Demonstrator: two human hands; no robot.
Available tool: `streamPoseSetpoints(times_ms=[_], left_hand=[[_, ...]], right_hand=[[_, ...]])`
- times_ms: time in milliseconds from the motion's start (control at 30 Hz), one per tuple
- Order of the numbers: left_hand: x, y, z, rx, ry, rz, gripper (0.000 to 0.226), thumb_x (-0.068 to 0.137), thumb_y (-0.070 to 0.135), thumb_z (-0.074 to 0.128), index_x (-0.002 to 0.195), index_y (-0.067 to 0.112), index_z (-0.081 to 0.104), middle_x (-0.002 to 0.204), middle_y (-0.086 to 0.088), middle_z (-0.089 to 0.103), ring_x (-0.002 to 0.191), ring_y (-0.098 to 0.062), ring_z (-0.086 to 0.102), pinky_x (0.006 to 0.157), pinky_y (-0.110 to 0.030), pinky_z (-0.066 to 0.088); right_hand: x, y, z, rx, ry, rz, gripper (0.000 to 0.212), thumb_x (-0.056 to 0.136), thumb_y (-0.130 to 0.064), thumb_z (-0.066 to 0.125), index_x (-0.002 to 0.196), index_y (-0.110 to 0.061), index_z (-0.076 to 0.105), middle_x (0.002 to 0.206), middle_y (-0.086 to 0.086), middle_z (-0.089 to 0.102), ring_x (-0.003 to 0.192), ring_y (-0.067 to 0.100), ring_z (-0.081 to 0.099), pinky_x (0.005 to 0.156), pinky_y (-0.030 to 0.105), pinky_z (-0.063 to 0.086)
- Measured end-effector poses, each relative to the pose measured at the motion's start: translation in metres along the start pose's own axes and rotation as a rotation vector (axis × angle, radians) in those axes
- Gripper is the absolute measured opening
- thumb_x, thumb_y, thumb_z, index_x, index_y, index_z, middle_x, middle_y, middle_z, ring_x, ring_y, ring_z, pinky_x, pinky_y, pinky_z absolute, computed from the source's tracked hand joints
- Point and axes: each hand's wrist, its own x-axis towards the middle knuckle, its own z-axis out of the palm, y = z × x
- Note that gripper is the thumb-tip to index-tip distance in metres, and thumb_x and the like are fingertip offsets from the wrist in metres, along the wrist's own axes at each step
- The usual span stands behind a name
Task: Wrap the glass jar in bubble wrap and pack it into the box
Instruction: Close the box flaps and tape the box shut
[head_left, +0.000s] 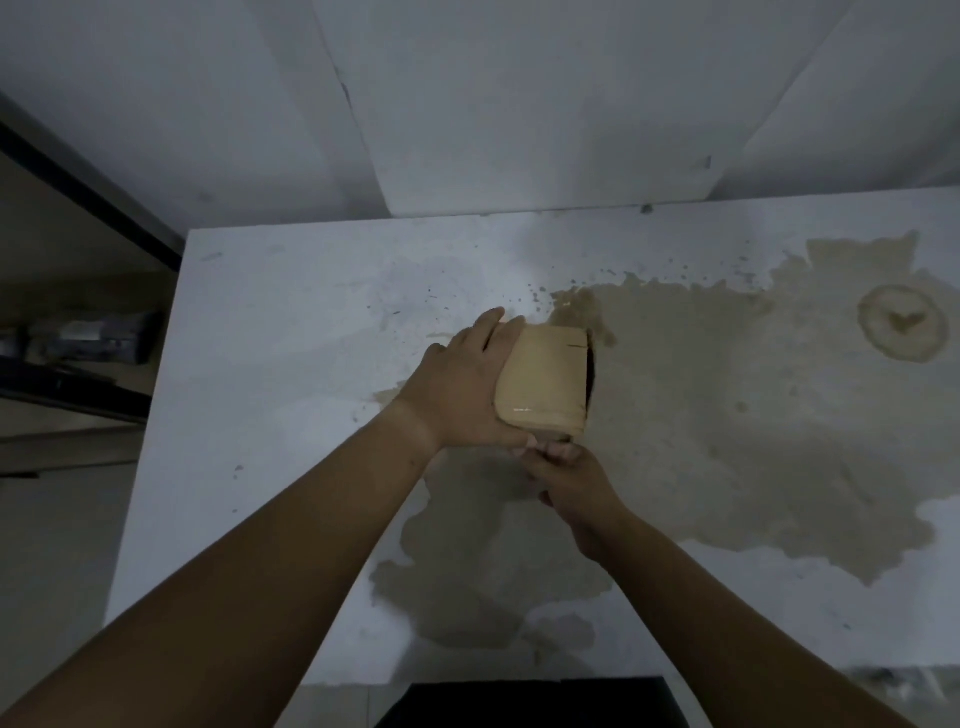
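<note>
A small tan cardboard box (543, 382) stands on the white table (291, 322) near its middle, its top flaps folded down. My left hand (457, 384) wraps round the box's left side, fingers along its far edge and thumb at the near corner. My right hand (563, 475) is at the box's near bottom edge, fingers curled against the cardboard there. A dark gap shows along the box's right side. No glass jar or bubble wrap is visible.
A large brown stain (727, 415) covers much of the table's right and near part, with a ring mark (903, 322) at the far right. A white wall (519, 104) rises behind the table. Dark shelving (78, 353) stands off the left edge.
</note>
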Motion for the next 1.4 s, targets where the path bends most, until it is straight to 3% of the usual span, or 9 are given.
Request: streamPoseSetpoints(times_ms=[233,333,467,600,800,967,1100,1267,1400], left_hand=[[0.004,-0.002,0.004,0.032,0.041,0.045,0.126,0.058,0.076,0.067,0.154,0.018,0.011,0.15,-0.004,0.023,0.116,-0.026,0.051,0.092,-0.045,0.045],[0.005,-0.005,0.006,0.01,0.038,0.055,0.129,0.054,0.077,0.069,0.154,0.019,0.012,0.15,-0.004,0.023,0.114,-0.026,0.052,0.089,-0.045,0.048],[0.004,-0.009,0.011,-0.012,0.062,0.077,0.129,0.054,0.08,0.065,0.154,0.019,0.012,0.151,-0.006,0.023,0.11,-0.027,0.056,0.082,-0.045,0.051],[0.006,-0.006,0.012,0.049,0.062,0.062,0.127,0.058,0.08,0.06,0.155,0.018,0.007,0.152,-0.008,0.018,0.12,-0.029,0.05,0.088,-0.047,0.048],[0.005,-0.002,0.014,0.031,0.094,0.059,0.12,0.064,0.072,0.062,0.155,0.014,0.008,0.152,-0.009,0.017,0.123,-0.029,0.047,0.089,-0.046,0.048],[-0.01,0.001,0.016,-0.303,0.147,-0.032,0.133,0.063,0.066,0.076,0.154,0.027,-0.013,0.162,0.002,-0.013,0.142,-0.018,0.03,0.099,-0.035,0.047],[-0.036,0.014,0.035,-0.945,0.149,-0.252,0.114,0.073,0.042,0.082,0.15,0.044,-0.001,0.144,0.013,0.046,0.128,0.0,0.048,0.106,-0.028,0.044],[-0.041,0.016,0.046,-0.822,0.145,-0.223,0.076,0.088,0.029,0.07,0.148,0.031,0.025,0.13,0.009,0.061,0.112,0.0,0.059,0.096,-0.023,0.049],[-0.039,0.013,0.053,-0.696,0.178,-0.23,0.072,0.089,0.029,0.067,0.149,0.027,0.026,0.123,0.008,0.065,0.105,-0.007,0.063,0.088,-0.023,0.051]], right_hand=[[0.009,0.004,0.0,-0.013,0.227,0.066,0.033,0.074,-0.044,0.08,0.07,-0.014,0.065,0.071,0.001,0.063,0.072,0.015,0.059,0.059,0.027,0.046],[0.015,0.008,-0.009,-0.265,0.385,-0.049,0.084,0.046,-0.07,0.082,0.099,-0.011,0.056,0.093,0.002,0.059,0.089,0.021,0.06,0.066,0.031,0.05],[0.033,-0.015,-0.032,-0.578,0.294,-0.453,0.135,0.046,-0.063,0.089,0.152,-0.024,0.014,0.152,0.003,0.032,0.136,0.019,0.038,0.106,0.041,0.04],[0.045,-0.033,-0.041,-0.485,-0.07,-0.568,0.125,0.059,-0.031,0.093,0.136,-0.062,0.0,0.134,-0.025,0.041,0.118,-0.014,0.046,0.089,0.004,0.041],[0.044,-0.028,-0.039,-0.423,-0.05,-0.568,0.115,0.067,-0.028,0.089,0.136,-0.057,0.003,0.129,-0.031,0.045,0.111,-0.013,0.052,0.08,0.004,0.044],[0.038,-0.037,-0.039,-0.45,-0.042,-0.586,0.12,0.062,-0.036,0.09,0.135,-0.064,-0.001,0.137,-0.022,0.044,0.115,-0.017,0.047,0.086,0.001,0.04],[0.025,-0.034,-0.04,-0.484,-0.039,-0.633,0.121,0.066,-0.039,0.085,0.134,-0.062,-0.013,0.134,-0.038,0.032,0.118,-0.023,0.04,0.088,-0.001,0.037],[0.024,-0.023,-0.035,-0.538,0.044,-0.644,0.113,0.072,-0.037,0.083,0.143,-0.048,-0.004,0.135,-0.018,0.043,0.109,-0.008,0.051,0.082,-0.001,0.038],[0.035,-0.018,-0.035,-0.625,0.133,-0.612,0.114,0.074,-0.036,0.084,0.155,-0.029,0.003,0.135,-0.003,0.055,0.111,0.013,0.059,0.087,0.026,0.048]])
